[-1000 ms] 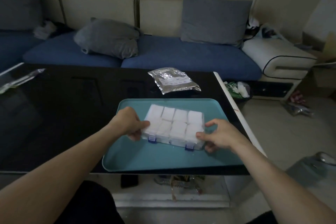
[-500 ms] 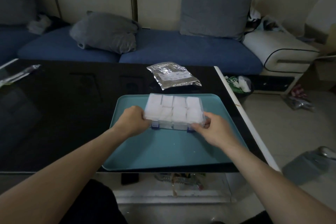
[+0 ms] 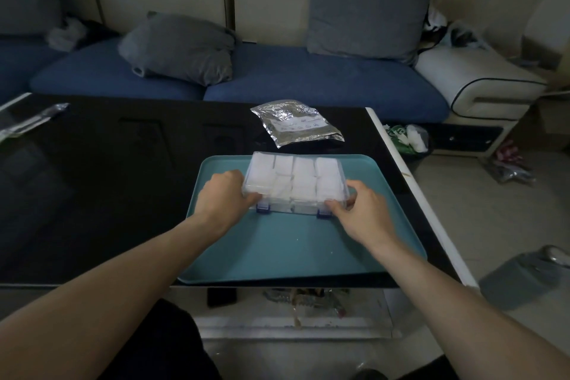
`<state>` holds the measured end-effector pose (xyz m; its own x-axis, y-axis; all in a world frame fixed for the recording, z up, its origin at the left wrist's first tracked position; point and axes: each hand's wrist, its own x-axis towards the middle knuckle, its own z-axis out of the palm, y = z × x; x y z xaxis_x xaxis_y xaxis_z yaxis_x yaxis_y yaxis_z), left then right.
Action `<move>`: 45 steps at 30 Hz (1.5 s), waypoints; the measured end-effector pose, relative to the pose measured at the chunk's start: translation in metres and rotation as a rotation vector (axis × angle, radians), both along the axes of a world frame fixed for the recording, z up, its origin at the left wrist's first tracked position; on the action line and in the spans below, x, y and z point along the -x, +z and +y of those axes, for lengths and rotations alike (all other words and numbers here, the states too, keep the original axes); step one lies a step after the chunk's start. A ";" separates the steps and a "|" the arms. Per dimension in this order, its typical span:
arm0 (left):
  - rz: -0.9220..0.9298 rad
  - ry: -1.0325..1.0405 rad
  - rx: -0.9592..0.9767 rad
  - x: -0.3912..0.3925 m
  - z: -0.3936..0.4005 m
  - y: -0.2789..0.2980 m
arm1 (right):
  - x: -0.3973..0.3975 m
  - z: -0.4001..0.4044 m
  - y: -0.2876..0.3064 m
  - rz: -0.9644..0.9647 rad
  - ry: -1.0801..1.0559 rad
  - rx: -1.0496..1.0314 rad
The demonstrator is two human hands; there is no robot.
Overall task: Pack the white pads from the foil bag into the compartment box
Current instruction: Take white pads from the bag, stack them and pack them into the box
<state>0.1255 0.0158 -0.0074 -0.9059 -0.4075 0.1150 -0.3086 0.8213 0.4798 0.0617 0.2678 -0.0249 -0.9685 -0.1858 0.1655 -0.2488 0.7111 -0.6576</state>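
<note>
Head view: beyond both hands stands a blue sofa [image 3: 308, 83] carrying two grey cushions [image 3: 179, 48]. Nearer, a black glass table [image 3: 92, 182] extends to the left of the left hand. On it lies a teal tray [image 3: 302, 253], whose bare surface runs below and between the two forearms. The compartment box [image 3: 296, 187], clear plastic with lid closed and two blue latches [image 3: 263, 208] on its near edge, sits on the far half of the tray, between the hands. White pads [image 3: 303, 171] fill every visible compartment. The left hand [image 3: 223, 196] grips the box's left end, fingers curled around the near corner. The right hand [image 3: 361, 210] grips the right end, thumb on the lid edge, fingers by the right latch. Just beyond the box, off the tray, lies the crumpled foil bag [image 3: 296, 123]; its white label bears small marks too small to read. A clear wrapper [image 3: 30, 119] lies far left of the left hand.
</note>
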 end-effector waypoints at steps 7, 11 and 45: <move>-0.011 0.058 -0.124 0.002 -0.001 -0.006 | 0.002 0.000 -0.002 -0.115 -0.049 0.129; -0.033 0.064 -0.168 0.006 0.002 -0.011 | 0.005 0.000 -0.001 -0.175 -0.063 0.176; -0.100 -0.319 0.111 -0.010 -0.010 -0.023 | -0.009 -0.005 -0.008 0.095 0.145 -0.414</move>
<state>0.1351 0.0059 -0.0300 -0.9947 -0.0919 0.0471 -0.0687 0.9295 0.3623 0.0710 0.2632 -0.0332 -0.9116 -0.3883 0.1352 -0.4111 0.8629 -0.2940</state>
